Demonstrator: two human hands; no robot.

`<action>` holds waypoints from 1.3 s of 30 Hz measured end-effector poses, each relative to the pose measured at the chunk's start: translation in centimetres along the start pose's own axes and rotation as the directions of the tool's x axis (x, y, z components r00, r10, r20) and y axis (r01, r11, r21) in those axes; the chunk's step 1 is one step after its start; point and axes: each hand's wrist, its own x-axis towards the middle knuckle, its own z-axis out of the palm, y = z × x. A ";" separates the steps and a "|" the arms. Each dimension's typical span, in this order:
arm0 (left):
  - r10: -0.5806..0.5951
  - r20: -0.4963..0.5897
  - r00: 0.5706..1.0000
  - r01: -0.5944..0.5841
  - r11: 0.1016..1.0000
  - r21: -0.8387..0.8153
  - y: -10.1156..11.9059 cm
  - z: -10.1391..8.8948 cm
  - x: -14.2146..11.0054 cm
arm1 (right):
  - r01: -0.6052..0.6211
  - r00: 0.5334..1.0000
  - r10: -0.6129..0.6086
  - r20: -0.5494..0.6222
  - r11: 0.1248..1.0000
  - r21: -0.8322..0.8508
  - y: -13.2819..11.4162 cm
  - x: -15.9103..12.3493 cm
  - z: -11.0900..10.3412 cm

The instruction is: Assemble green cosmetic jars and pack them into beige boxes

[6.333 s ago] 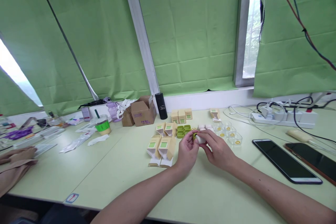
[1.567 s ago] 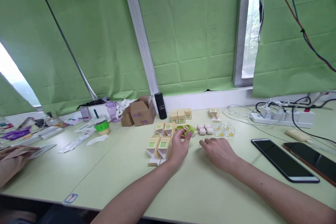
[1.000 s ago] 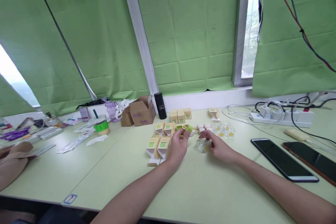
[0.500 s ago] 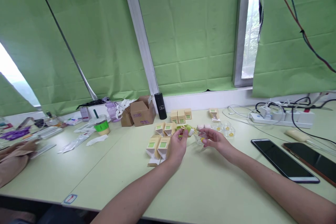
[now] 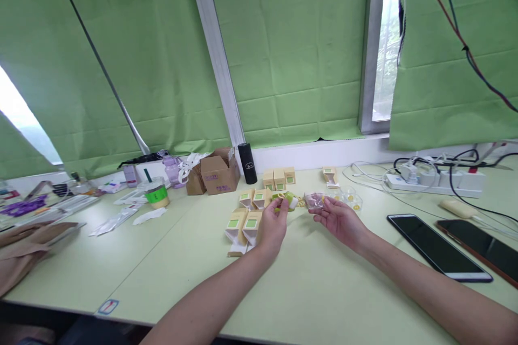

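Note:
My left hand (image 5: 275, 226) is closed in a pinch on a small green and white trinket (image 5: 288, 201) with a yellow chain (image 5: 300, 202) at its right end. In my right hand (image 5: 342, 222) is a clear plastic container (image 5: 314, 200), pinched between thumb and fingers; it looks pinkish, and a yellow spot shows by the fingertips. Its exact shape cannot be made out. Small open cartons (image 5: 244, 225) with green labels stand beside my left hand. Behind my right hand sit clear plastic containers (image 5: 353, 200) with yellow spots.
Further back are more small cartons (image 5: 279, 179), a lone carton (image 5: 330, 175), a black cylinder (image 5: 247, 163) and a cardboard box (image 5: 220, 172). Two phones (image 5: 439, 248) and a power strip (image 5: 437, 183) lie right. A drink cup (image 5: 156, 194) and another person's sleeve (image 5: 28, 256) are left.
My right hand has turned, palm more upward, and the clear container in it has tilted and moved slightly up. My left hand stays almost in place with the trinket.

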 end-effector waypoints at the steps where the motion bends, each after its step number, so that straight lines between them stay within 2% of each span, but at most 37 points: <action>1: -0.003 -0.001 1.000 0.003 1.000 0.001 0.0 0.0 0.0 | 0.010 1.000 -0.010 -0.006 1.000 0.000 0.0 0.0 -0.1; 15: 0.008 0.000 1.000 -0.008 1.000 0.019 0.0 -0.1 -0.1 | 0.034 0.996 -0.041 -0.079 0.995 -0.092 -0.8 -0.9 1.1; 23: 0.015 0.008 1.000 -0.015 1.000 -0.027 -0.2 -0.1 -0.1 | 0.077 0.994 -0.092 -0.057 0.970 -0.230 -0.6 -1.0 1.1; 32: -0.009 0.031 0.999 0.010 0.999 -0.030 0.9 0.3 -0.4 | 0.092 0.992 -0.114 -0.047 0.938 -0.334 0.0 -1.0 1.2; 39: 0.007 0.051 0.999 -0.003 0.996 -0.084 1.7 0.5 -0.6 | 0.047 0.996 -0.072 -0.052 0.926 -0.374 0.0 -1.3 1.8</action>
